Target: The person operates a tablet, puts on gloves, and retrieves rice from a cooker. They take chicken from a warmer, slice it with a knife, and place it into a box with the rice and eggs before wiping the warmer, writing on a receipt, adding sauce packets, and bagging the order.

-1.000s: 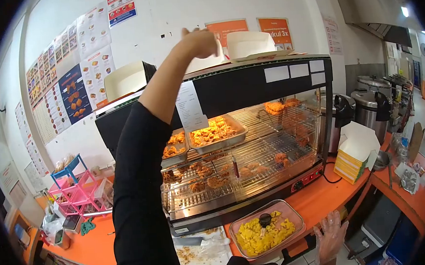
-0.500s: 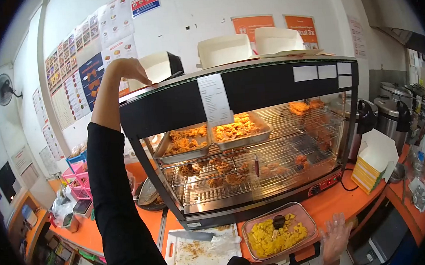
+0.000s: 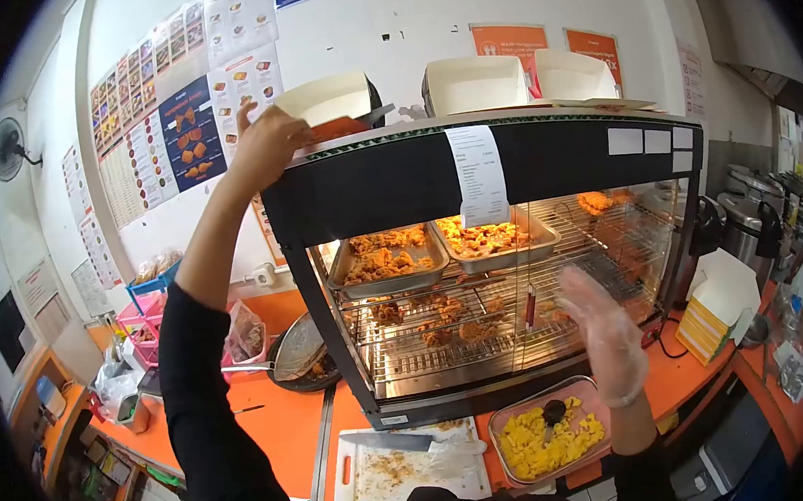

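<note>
Head view. My left hand has shifted to the left end of the display cabinet's top, fingers at the paper box; can't tell if they grip it. My gloved right hand has risen before the cabinet's glass, open, holding nothing visible. Both hands now up by the cabinet. Below its front: yellow food in a tray, knife on a board.

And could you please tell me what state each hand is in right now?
Left hand: at the top of the cabinet, grip unclear.
Right hand: open, holding nothing visible.
</note>
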